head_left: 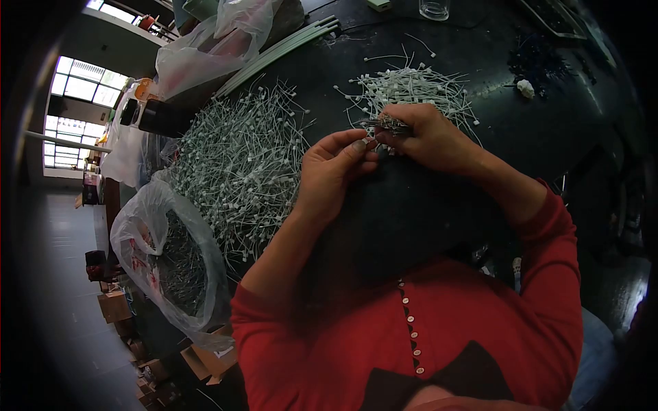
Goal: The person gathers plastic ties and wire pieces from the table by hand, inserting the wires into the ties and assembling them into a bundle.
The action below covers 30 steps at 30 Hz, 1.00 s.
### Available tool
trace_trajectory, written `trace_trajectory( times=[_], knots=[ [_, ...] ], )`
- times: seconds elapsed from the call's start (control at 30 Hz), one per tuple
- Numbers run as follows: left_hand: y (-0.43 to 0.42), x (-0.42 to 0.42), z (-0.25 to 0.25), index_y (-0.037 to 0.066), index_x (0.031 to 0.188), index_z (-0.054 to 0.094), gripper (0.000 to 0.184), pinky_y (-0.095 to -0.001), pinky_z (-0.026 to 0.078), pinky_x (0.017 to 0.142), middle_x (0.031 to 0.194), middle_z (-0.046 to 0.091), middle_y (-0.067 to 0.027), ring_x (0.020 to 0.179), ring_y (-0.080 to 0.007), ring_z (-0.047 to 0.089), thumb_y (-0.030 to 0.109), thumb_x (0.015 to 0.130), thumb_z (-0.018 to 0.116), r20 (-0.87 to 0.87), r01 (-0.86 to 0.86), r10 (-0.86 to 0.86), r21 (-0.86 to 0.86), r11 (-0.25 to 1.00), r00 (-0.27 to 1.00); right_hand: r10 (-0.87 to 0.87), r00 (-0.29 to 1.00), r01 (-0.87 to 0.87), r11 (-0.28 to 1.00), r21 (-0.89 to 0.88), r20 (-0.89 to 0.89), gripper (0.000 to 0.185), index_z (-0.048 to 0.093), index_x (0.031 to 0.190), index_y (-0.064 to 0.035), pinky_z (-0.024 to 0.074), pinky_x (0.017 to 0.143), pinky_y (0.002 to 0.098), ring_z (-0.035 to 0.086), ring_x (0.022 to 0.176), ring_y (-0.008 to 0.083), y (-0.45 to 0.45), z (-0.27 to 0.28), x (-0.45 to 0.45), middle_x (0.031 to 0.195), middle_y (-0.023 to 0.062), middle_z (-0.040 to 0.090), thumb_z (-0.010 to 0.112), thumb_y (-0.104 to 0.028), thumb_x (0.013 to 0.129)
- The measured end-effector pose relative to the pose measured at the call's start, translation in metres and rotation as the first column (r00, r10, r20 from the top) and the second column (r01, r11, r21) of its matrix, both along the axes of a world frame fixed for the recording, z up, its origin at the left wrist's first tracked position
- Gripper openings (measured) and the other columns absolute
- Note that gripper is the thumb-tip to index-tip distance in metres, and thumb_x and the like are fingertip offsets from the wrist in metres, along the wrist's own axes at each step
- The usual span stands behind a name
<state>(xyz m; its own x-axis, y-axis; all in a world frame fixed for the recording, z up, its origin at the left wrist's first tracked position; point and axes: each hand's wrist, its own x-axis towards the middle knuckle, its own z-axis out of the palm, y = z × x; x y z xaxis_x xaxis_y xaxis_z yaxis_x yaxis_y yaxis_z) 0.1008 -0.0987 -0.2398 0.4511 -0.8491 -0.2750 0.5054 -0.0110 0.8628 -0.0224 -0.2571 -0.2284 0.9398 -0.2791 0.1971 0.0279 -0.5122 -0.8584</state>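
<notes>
My left hand (334, 171) is closed in a pinch, thumb against fingertips, on a small light-coloured piece too tiny to name. It meets my right hand (432, 139), which is wrapped round a bundle of thin metallic pieces (393, 123) whose ends stick out by the thumb. Just beyond both hands lies a small pile of short white wires (418, 85) with little white block ends. To the left of my left hand spreads a much larger heap of similar wires (240, 157). The fingertips hide where the pieces meet.
An open clear plastic bag (216, 274) with dark thin pieces sits at the left edge of the black table (411, 212). Pale long strips (281, 55) and another plastic bag (205, 58) lie at the back left. A glass (434, 9) and a dark clump (541, 68) are farther right.
</notes>
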Motion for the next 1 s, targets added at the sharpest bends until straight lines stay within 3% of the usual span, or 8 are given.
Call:
trace_trajectory(
  times=[0.5,0.6,0.7,0.77,1.0],
  knots=[
    [0.0008,0.0009,-0.0003,-0.003,0.106,0.059,0.021,-0.0245,0.056,0.07,0.097,0.066,-0.0125,0.079,-0.0157,0.066,0.008,0.088,0.062,0.02,0.026,-0.027,0.032,0.999,0.999,0.03,0.999,-0.03,0.999,-0.029,0.019,0.01,0.058,0.082,-0.0018,0.045,0.062,0.0347,0.059,0.066,0.0216,-0.0002,0.0008,-0.0014,0.07,0.0113,0.059,0.061,-0.011,0.085],
    [0.0007,0.0017,-0.0013,-0.003,0.105,0.06,0.02,-0.0248,0.057,0.07,0.097,0.066,-0.0127,0.079,-0.0162,0.066,0.007,0.088,0.061,0.018,0.043,-0.044,0.032,0.999,0.999,0.027,0.998,-0.018,0.989,-0.145,0.062,0.011,0.058,0.082,-0.0013,0.045,0.062,0.0347,0.059,0.066,0.0215,-0.0006,-0.0017,-0.0006,0.07,0.0113,0.059,0.061,-0.011,0.085],
    [0.0001,0.0,0.0005,-0.002,0.105,0.059,0.019,-0.025,0.057,0.071,0.097,0.066,-0.0129,0.081,-0.0167,0.066,0.007,0.088,0.061,0.004,0.043,-0.043,0.039,0.998,0.999,0.041,0.997,-0.034,0.995,-0.094,0.071,0.011,0.057,0.082,-0.0009,0.045,0.062,0.0345,0.059,0.066,0.0208,-0.0008,-0.0028,-0.0005,0.069,0.0113,0.058,0.061,-0.011,0.084],
    [-0.0013,-0.0021,0.0005,-0.002,0.105,0.059,0.019,-0.0252,0.057,0.072,0.099,0.066,-0.0129,0.083,-0.0171,0.066,0.006,0.088,0.061,-0.005,0.05,-0.05,0.016,0.999,0.999,0.053,0.998,-0.054,0.998,0.034,0.022,0.011,0.057,0.081,-0.0005,0.0448,0.061,0.0343,0.058,0.065,0.0199,-0.0009,-0.0022,-0.0007,0.069,0.0113,0.058,0.061,-0.01,0.084],
    [-0.0032,-0.0027,0.0,-0.001,0.105,0.06,0.018,-0.0244,0.057,0.072,0.099,0.066,-0.0117,0.081,-0.0159,0.066,0.005,0.088,0.061,-0.056,0.012,-0.011,0.027,1.0,0.998,0.01,1.0,-0.011,0.999,0.034,0.026,0.013,0.056,0.08,-0.0002,0.0434,0.06,0.0335,0.056,0.064,0.0183,0.0004,-0.0024,-0.0004,0.068,0.0105,0.057,0.062,-0.011,0.084]
  ],
)
